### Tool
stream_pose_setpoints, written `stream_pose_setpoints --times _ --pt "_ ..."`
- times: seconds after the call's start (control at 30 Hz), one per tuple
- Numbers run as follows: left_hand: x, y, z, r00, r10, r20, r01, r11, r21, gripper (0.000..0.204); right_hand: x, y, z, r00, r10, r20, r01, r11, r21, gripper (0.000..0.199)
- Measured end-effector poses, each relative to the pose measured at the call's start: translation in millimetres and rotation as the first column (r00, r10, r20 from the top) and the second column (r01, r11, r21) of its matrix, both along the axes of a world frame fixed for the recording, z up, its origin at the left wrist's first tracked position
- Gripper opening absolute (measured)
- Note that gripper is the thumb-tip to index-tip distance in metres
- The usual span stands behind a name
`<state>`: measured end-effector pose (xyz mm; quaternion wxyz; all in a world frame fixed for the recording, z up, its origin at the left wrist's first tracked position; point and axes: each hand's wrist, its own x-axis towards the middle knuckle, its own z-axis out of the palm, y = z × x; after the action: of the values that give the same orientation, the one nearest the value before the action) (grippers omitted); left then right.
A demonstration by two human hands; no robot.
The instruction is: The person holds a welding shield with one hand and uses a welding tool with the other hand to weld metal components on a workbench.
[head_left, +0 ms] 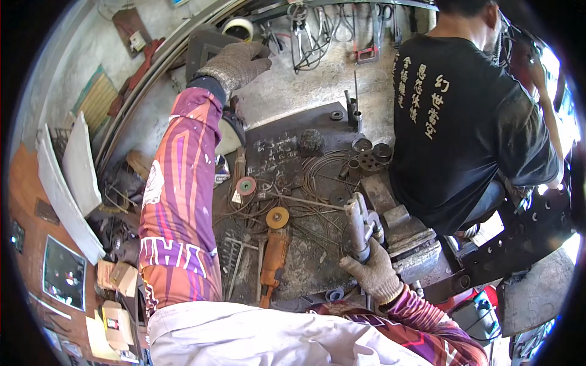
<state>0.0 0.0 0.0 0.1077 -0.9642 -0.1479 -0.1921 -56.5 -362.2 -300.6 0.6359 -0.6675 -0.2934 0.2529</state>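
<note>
Likely heavy and stiff, the tube [355, 228] suits the right hand [376, 272] gripping it low, fingers of the left hand [233, 66] loosely spread.

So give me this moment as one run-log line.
gloved left hand: near dark grey box | gloved right hand: at grey cylindrical metal part, grip unclear | orange yellow-disc grinder: on dark workbench

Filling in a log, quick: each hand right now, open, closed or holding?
Left hand: open, nothing visible in it.
Right hand: partly curled at a grey metal cylinder; whether it grips cannot be told.
</note>
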Motion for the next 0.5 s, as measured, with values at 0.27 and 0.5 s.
stream_pose_setpoints --times 0.27,0.5 --pt "62.5 30.1 12.2 0.977 0.061 0.205 -0.087 0.989 0.123 0.038 9.6 -7.5 14.7 0.994 0.046 -0.104 -0.05 0.998 -0.033 0.051" --pt "15.2 53.2 25.3 0.636 0.146 0.758 -0.332 0.938 0.098 0.041 11.8 -3.2 14.4 0.99 0.072 -0.118 -0.078 0.996 -0.053 0.052"
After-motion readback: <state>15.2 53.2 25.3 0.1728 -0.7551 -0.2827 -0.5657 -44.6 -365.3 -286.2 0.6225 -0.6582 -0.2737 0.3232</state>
